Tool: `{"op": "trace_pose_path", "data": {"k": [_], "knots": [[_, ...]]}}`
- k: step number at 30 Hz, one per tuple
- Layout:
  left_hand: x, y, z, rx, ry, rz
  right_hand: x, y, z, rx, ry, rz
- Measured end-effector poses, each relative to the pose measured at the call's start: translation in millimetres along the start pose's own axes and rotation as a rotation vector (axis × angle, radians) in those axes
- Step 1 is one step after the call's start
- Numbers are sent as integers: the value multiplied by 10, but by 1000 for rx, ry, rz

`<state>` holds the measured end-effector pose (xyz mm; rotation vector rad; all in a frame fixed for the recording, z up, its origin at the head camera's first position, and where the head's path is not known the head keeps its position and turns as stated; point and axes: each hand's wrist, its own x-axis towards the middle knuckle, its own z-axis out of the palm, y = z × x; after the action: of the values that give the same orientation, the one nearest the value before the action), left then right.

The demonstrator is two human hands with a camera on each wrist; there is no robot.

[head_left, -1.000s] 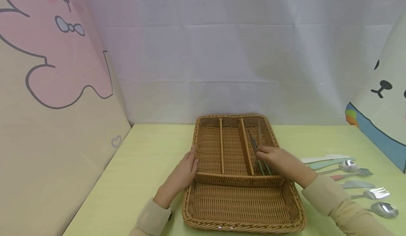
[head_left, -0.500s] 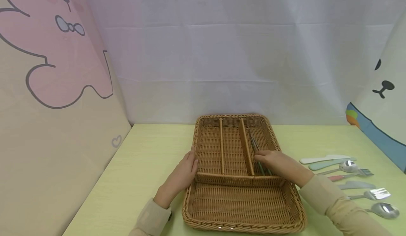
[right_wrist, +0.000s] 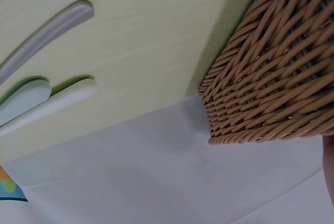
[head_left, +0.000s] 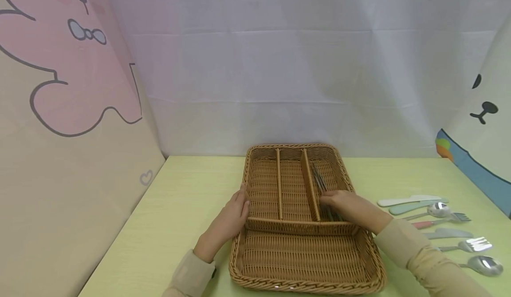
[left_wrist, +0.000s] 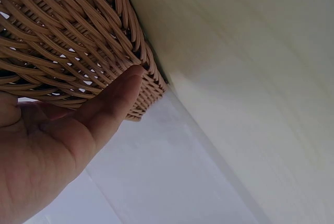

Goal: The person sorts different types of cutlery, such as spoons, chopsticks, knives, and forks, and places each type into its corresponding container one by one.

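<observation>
A brown wicker basket (head_left: 303, 228) with dividers stands on the table. My left hand (head_left: 225, 221) rests along its left side, fingers straight against the outer wall; the left wrist view shows these fingers (left_wrist: 112, 101) flat on the weave. Over the rim, my right hand (head_left: 347, 203) reaches into the rear right compartment. Its curled fingers pinch among thin green-handled utensils (head_left: 318, 177), which lie lengthwise beside the divider; the fingertips are hidden. Only a sliver of this hand shows at the edge of the right wrist view, past the basket wall (right_wrist: 271, 88).
To the right on the pale yellow table (head_left: 191, 186) lie a white knife (head_left: 409, 199), a mint knife (head_left: 415, 206), a grey knife (head_left: 449, 233), a red-handled fork (head_left: 439, 221), a silver fork (head_left: 475, 244) and spoons (head_left: 485, 265). A white cloth (head_left: 255, 88) hangs behind the basket.
My right hand has shifted slightly left and lower in the compartment. A thin utensil that stood out beside the fingers now lies close to the others. My left hand stays put.
</observation>
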<state>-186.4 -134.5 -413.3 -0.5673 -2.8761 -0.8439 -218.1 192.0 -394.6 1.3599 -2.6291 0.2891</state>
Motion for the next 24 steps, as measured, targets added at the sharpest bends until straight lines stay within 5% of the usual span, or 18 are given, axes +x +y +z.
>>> {"op": "trace_pose_path", "data": {"k": [24], "knots": [[-10, 2, -11, -9, -2, 1, 25, 63, 50, -9, -36, -22]]}}
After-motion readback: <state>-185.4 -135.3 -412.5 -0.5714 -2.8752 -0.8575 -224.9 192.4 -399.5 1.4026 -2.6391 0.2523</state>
